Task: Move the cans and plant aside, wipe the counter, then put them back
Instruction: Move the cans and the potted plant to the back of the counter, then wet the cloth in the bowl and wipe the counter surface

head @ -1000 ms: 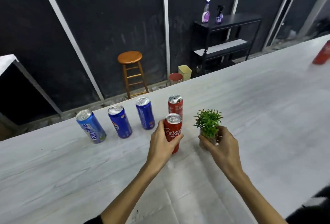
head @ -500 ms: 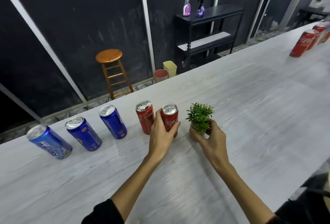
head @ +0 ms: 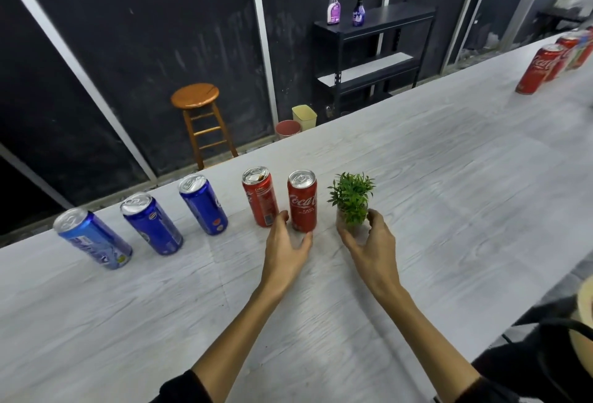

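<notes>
Several cans stand in a row along the far edge of the pale wood-grain counter (head: 449,184): a light blue can (head: 93,242), two dark blue cans (head: 152,224) (head: 203,205), a red can (head: 260,197) and a red Coca-Cola can (head: 302,200). A small green plant (head: 351,197) in a clear pot stands right of them. My left hand (head: 285,248) sits just below the Coca-Cola can, with forefinger and thumb loosely flanking its base. My right hand (head: 372,248) curls thumb and fingers round the plant's pot.
More red cans (head: 539,70) stand at the counter's far right end. Beyond the counter are a wooden stool (head: 195,97), a black shelf (head: 375,17) with two spray bottles, and two small bins (head: 288,128). A dark bag (head: 545,354) lies at the lower right.
Both hands carried the Coca-Cola can and the plant forward into line with the other cans. My left hand has slipped down from the can's body to its base. The view swung right.
</notes>
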`<state>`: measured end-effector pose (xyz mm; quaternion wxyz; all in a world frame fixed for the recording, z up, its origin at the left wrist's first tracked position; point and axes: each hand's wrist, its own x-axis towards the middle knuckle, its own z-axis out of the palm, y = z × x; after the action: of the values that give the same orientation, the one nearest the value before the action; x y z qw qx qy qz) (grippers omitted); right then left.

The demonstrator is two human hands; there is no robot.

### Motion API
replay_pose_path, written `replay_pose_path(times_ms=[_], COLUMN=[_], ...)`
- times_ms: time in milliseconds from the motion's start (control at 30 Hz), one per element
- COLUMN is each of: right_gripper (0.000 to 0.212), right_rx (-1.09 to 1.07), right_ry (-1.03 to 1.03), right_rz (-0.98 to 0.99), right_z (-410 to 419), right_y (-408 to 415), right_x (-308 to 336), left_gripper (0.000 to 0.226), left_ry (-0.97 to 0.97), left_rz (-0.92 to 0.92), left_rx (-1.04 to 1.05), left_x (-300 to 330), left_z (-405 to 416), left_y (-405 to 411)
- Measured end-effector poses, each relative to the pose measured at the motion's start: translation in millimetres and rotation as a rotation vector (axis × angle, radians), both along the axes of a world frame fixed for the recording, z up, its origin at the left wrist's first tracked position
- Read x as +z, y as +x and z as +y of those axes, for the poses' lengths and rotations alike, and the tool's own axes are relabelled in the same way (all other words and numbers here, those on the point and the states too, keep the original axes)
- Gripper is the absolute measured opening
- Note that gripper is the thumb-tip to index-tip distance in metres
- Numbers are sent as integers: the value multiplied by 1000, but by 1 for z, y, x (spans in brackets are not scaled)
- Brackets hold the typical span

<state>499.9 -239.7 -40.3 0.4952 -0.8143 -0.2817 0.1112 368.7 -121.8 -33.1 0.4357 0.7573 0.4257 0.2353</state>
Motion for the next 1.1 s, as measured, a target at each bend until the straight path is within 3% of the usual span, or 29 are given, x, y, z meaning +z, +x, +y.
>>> replay_pose_path(times_ms=[100,200,433,533,800,1100], right_gripper=[85,82,72,68,60,54], right_rx=[-22,23,292,433,859,1277], right_ry=[-2,14,-25,-38,-11,-43], right_rz=[33,48,20,-21,-100,-196], right_z=[-11,-17,-16,-20,-76,-165], right_y=[-29,-67,-166,-218,-378,-519], right_x=[-3,-2,11,17,14,-16], left_gripper=[75,70,60,55,50,46], left_ry=[-27,-27,63,192,218,143], left_rz=[12,11,-1,123,270,315], left_rx=[53,124,309,416,794,1195], left_x=[-3,-5,7,12,19,-1], left_z=[-11,-22,-56,-79,-200,-351], left_y=[-24,-55,-164,-233,-412,-536])
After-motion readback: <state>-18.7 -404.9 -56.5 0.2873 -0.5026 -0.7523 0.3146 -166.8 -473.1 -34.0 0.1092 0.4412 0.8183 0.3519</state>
